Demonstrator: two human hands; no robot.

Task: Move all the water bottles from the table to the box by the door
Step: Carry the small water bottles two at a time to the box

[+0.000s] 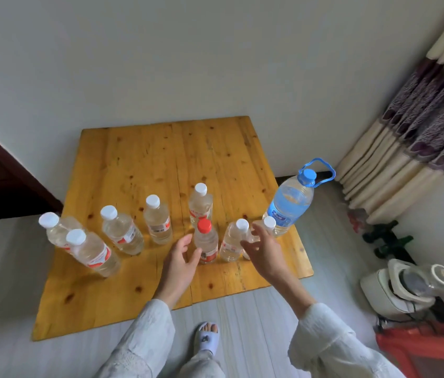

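Several clear water bottles stand upright on a yellow wooden table (144,159). Most have white caps; one has a red cap (206,241). A large jug with a blue cap and handle (291,201) stands at the table's right edge. My left hand (179,257) is open just left of the red-capped bottle, fingers close to it. My right hand (263,248) is open, fingers spread, in front of two white-capped bottles (233,240) (269,223) and partly hiding them. No box or door opening is in view.
A dark wooden panel (2,181) stands at the left. Curtains (420,126) hang at the right. On the floor to the right are dark green bottles (387,238), a white appliance (403,287) and a red object (428,347). My slippered foot (208,336) is below the table.
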